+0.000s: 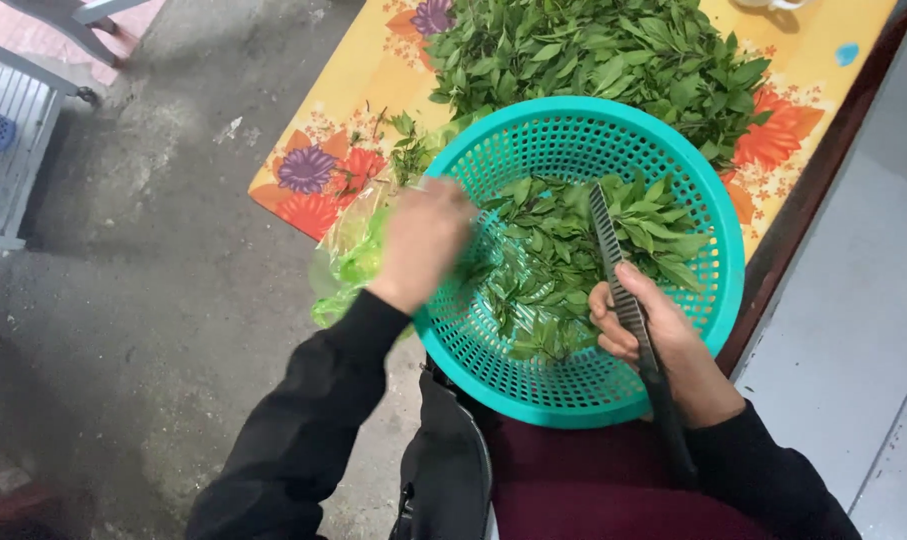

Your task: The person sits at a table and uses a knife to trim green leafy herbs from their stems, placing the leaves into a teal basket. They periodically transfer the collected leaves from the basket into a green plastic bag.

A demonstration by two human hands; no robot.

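Grey concrete floor (153,300) takes up the whole left side from up here, with a low table in front of me covered in a yellow cloth (353,90) printed with orange and purple flowers. One big heap of loose green leaves (593,50) sits on that cloth, spilling right up to the far rim of the one teal plastic basket (718,290), the round kind with holes all over it. That basket rests partly on my lap and partly against the table edge, and a smaller bunch of picked leaves (553,260) lies inside it.

My right hand (663,340) is wrapped tight round one dark knife (623,290), fingers closed on it where blade meets handle, blade pointing away from me over the leaves in the basket. My left hand (423,240) is at the basket's left rim and it's blurred, so can't tell if the fingers are closed on anything. Just beside that hand, hanging off the table corner, is one crumpled clear-green plastic bag (348,265), no label I can make out.

Other bits: a white slatted rack (13,150) at the far left edge with something blue on it, and a grey surface (853,300) along my right.
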